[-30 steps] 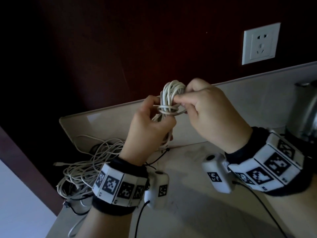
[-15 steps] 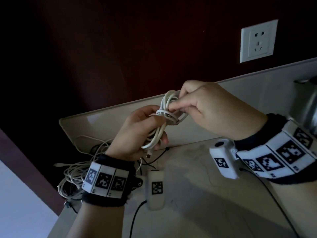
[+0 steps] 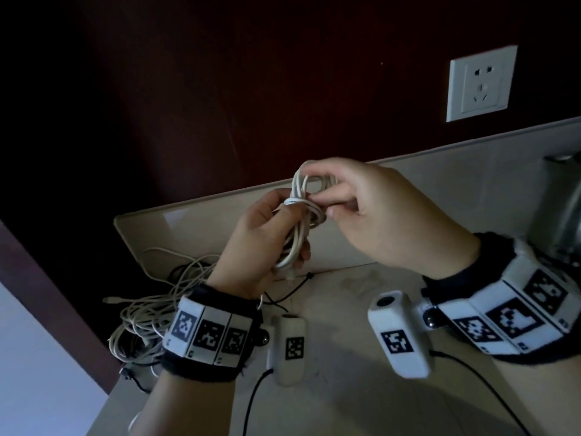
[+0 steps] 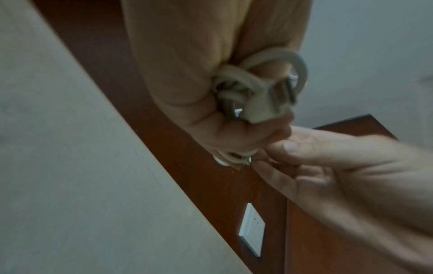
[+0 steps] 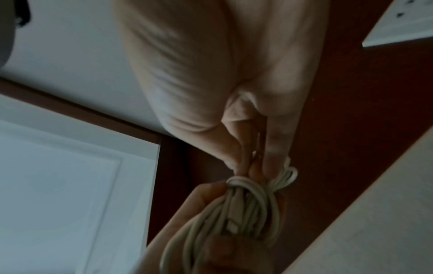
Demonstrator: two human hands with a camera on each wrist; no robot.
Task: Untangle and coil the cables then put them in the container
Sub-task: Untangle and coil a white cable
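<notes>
Both hands have dropped a little and the coil (image 3: 300, 221) now leans more to the side. The right hand (image 3: 383, 215) fingers (image 3: 317, 196) pinch the top loops, by the wrap round the middle. The left hand (image 3: 261, 243) fingers curl round the lower half, so the coil runs up and down between them, held above the surface (image 3: 345, 404). More cables (image 3: 151, 313) lie tangled at the far left, near the left hand. A tray (image 3: 195, 225) leans on the wall behind them; it may be the container. A socket (image 3: 481, 84) and a metal pot (image 3: 566, 215) are to the right, out of the way.
</notes>
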